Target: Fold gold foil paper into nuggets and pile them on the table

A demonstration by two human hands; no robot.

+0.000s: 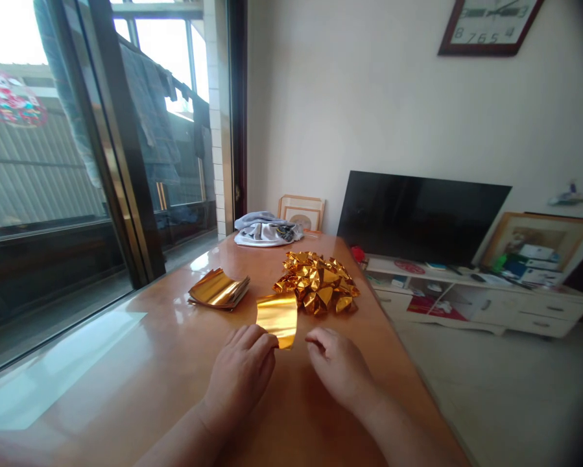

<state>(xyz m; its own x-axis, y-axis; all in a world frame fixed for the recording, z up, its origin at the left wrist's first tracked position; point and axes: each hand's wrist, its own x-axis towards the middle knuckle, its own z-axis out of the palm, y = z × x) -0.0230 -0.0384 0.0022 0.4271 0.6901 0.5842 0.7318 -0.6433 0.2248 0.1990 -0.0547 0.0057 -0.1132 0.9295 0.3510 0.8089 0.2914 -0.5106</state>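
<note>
A single sheet of shiny gold foil paper (277,318), slightly curved, is pinched at its lower left corner by my left hand (245,363). Just right of the sheet and apart from it, my right hand (338,363) is closed, fingers curled in, with nothing visible in them. Behind the left hand lies a stack of gold foil paper (218,288) with curling edges. Beyond my right hand sits a heap of folded gold paper pieces (318,282), pointed and shiny, close to the table's right edge.
The glossy brown table (169,363) stretches away from me, with folded grey and white cloth (266,230) at its far end. A sliding glass door (111,143) runs along the left. To the right, a television (422,217) stands on a white cabinet (495,308).
</note>
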